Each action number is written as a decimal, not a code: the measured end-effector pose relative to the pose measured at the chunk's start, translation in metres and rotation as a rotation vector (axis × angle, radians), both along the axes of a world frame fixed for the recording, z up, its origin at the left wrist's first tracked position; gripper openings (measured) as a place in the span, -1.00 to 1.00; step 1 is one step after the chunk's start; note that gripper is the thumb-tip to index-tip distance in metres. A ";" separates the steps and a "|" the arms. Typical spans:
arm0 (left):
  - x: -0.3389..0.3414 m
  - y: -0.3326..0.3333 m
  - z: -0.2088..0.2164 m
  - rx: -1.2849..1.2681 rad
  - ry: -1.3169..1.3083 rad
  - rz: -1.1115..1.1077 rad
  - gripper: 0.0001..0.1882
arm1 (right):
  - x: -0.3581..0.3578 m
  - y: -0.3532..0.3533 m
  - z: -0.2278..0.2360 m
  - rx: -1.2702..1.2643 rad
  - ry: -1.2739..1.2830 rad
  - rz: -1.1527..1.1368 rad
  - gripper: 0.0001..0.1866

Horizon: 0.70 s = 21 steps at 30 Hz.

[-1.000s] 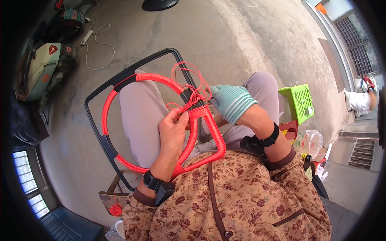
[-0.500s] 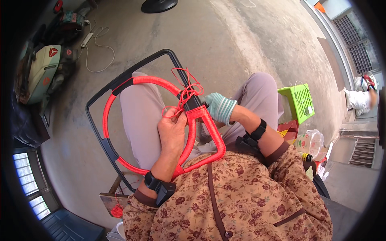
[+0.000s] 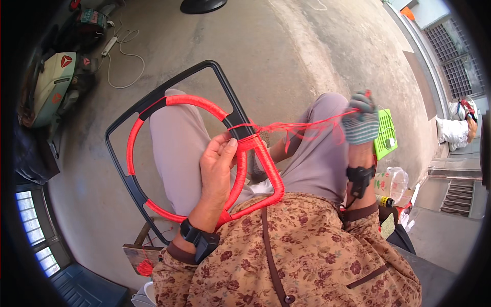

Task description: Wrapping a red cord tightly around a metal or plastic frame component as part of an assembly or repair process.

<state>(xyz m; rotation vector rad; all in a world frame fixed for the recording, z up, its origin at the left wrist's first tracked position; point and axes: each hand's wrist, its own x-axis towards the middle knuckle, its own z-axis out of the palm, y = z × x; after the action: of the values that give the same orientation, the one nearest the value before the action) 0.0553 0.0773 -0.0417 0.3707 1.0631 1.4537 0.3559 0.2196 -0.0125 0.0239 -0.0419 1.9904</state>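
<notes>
A black frame (image 3: pixel 137 189) with a round inner ring lies across my lap, tilted. Red cord (image 3: pixel 197 102) is wound tightly round much of the ring and the near right corner. My bare left hand (image 3: pixel 219 161) pinches the frame where the ring meets the right-hand bar, thumb on top of the wrapping. Off to the right, my right hand (image 3: pixel 361 120), in a grey and teal striped glove, is closed on loose red cord (image 3: pixel 307 125). That cord runs stretched from the frame's bar to the glove, with several strands blurred by motion.
A bright green plastic stool or crate (image 3: pixel 387 134) stands right of my knee. A scooter (image 3: pixel 53 89) is at the left, near a white power strip (image 3: pixel 109 47) on the floor. A red cord bundle (image 3: pixel 145 267) hangs by a small wooden board (image 3: pixel 134 253) at lower left.
My right hand has swung from beside the frame out to the right, drawing the bunched red cord out into a stretched line. My left hand stays at the same joint.
</notes>
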 end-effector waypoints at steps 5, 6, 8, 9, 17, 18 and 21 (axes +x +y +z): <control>0.002 0.002 -0.003 0.078 0.043 -0.040 -0.73 | 0.031 -0.001 -0.002 0.036 -0.285 -0.085 -0.87; 0.002 0.002 -0.002 0.079 0.046 -0.041 -0.73 | 0.017 -0.007 -0.001 0.044 -0.418 -0.011 -0.88; 0.002 0.002 0.000 0.077 0.022 -0.039 -0.75 | -0.020 -0.018 0.001 -0.054 -0.763 0.033 -0.90; 0.004 0.004 0.000 0.075 0.029 -0.052 -0.75 | -0.033 -0.020 -0.004 -0.111 -0.945 0.066 -0.89; 0.003 0.002 0.000 0.031 -0.022 -0.072 -0.81 | -0.127 -0.036 -0.014 0.405 -1.504 0.704 -0.73; 0.004 0.003 0.002 0.030 -0.024 -0.073 -0.81 | -0.125 -0.036 -0.014 0.403 -1.505 0.704 -0.73; 0.005 0.002 0.004 0.046 -0.022 -0.026 -0.80 | -0.114 -0.036 -0.010 0.584 -1.676 0.498 -0.78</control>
<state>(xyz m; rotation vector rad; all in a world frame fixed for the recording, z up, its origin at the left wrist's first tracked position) 0.0606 0.0790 -0.0374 0.3995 1.0055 1.4579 0.2421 0.1838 -0.0226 -1.3350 -1.7816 1.8184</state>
